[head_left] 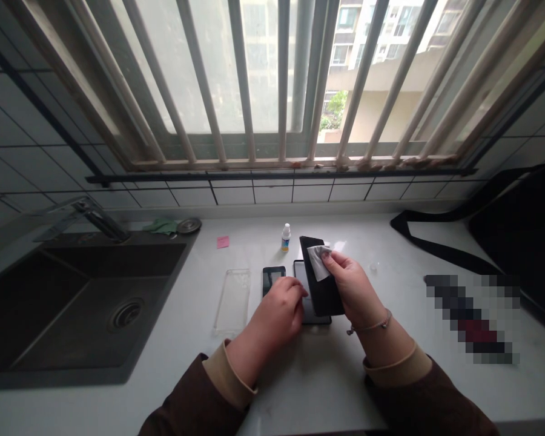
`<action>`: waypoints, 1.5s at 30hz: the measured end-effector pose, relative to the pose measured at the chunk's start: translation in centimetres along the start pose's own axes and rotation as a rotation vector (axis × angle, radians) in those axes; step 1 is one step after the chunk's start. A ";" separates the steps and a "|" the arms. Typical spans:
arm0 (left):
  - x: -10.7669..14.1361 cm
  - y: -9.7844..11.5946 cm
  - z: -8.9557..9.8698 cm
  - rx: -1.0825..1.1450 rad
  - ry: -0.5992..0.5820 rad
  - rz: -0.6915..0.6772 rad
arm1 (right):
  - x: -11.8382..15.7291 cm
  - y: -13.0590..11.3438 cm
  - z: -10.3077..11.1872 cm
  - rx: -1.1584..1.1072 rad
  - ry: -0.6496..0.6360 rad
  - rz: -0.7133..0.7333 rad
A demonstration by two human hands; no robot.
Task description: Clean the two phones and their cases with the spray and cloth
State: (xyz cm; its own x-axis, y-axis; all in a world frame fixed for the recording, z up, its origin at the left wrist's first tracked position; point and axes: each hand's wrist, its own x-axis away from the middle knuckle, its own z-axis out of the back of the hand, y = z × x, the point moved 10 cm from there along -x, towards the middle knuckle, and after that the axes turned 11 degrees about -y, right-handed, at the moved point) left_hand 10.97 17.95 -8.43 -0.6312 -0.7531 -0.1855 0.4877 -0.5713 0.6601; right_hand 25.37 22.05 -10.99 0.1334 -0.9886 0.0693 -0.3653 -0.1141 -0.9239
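Head view, looking fwd & down at a white counter (504, 393) under a barred window (254, 79). R hand (352, 287) is raised off the counter, fingers & thumb closed around a black phone (332, 297), pinching a white wipe (318, 261) against its face. Phone is tilted, not flat, long axis running upper left to lower right, top end pointing up-left twd the window, lower end just over a grey-faced phone (301, 281) lying flat on the counter. L hand (277, 315) sits low, center of frame, fingers curled & bunched, not spread, tips right at the edge of the grey-faced phone; can't tell if they're pressing on it or only touching. Just left of that, a small dark phone (272, 278) lies screen up, its lower edge behind L fingers. Further left, a clear phone case (231, 301) lies flat. Behind them stands a small white dropper bottle (286, 237), w/ a pink sticky note (223, 242) further left. Dark sink (72, 378) fills lower left, w/ a faucet (91, 218) & green cloth (162, 226) behind it. Black bag (518, 224) w/ strap sits at right. Pixelated patch (472, 318) on the counter hides whatever's there. Thin bracelet (370, 324) on R wrist; brown sleeves (186, 406) w/ beige cuffs on both arms.
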 end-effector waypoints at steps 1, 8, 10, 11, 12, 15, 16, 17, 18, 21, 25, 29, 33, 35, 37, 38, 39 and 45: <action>0.1 -0.5 0.7 0.106 0.051 0.052 | 0.1 0.0 0.0 0.013 0.000 0.002; 0.4 -1.2 -4.1 1.426 -0.093 0.292 | 0.3 0.5 -1.6 0.127 -0.056 0.025; 0.6 -1.0 -4.8 1.480 -0.082 0.329 | 0.4 0.6 -2.3 0.141 -0.100 0.045; 0.8 -1.1 -4.9 1.479 -0.066 0.350 | 0.4 0.7 -2.7 0.143 -0.126 0.047; 0.9 -1.3 -5.1 1.481 -0.057 0.371 | 0.4 0.8 -3.1 0.145 -0.154 0.045; 1.1 -1.4 -5.3 1.513 -0.060 0.415 | 0.6 0.8 -3.9 0.147 -0.223 0.032; 1.1 -1.4 -5.2 1.527 -0.062 0.422 | 0.6 0.8 -3.9 0.147 -0.226 0.021; 1.1 -1.4 -5.1 1.542 -0.059 0.428 | 0.7 0.9 -3.6 0.151 -0.211 0.002; 1.0 -1.5 -5.0 1.554 -0.051 0.431 | 0.6 1.1 -3.2 0.165 -0.183 -0.024; 0.9 -1.7 -4.4 1.566 -0.029 0.432 | 0.4 1.3 -1.3 0.252 -0.073 -0.067; 0.9 -1.9 -4.1 1.605 -0.020 0.427 | -0.4 0.5 0.9 0.280 0.041 0.028; 1.2 -2.1 -4.0 1.674 0.014 0.459 | -0.1 -1.5 3.6 0.309 0.238 0.165; 1.6 -2.1 -4.9 1.677 -0.017 0.559 | 1.8 -5.5 3.2 0.717 0.390 0.374; 1.6 -1.8 -5.5 1.672 -0.076 0.574 | 2.0 -6.1 1.1 0.903 0.299 0.459; 1.4 -1.7 -5.7 1.663 -0.089 0.547 | 1.5 -5.2 -1.5 0.994 0.094 0.499; 1.3 -1.8 -5.6 1.656 -0.074 0.528 | 1.3 -4.4 -2.7 1.009 -0.013 0.505; 1.2 -2.0 -5.5 1.651 -0.048 0.506 | 1.1 -3.6 -3.6 1.014 -0.102 0.507; 0.4 -3.2 -3.7 1.744 0.159 0.387 | 1.8 -1.6 -6.8 0.959 -0.439 0.554</action>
State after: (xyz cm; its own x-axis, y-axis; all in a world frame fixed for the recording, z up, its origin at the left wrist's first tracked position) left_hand 11.42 18.24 -13.32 -0.5376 -0.8281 0.1588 -0.6226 0.5168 0.5876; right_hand 19.93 19.81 -6.88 0.5465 -0.7409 -0.3905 0.3401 0.6224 -0.7049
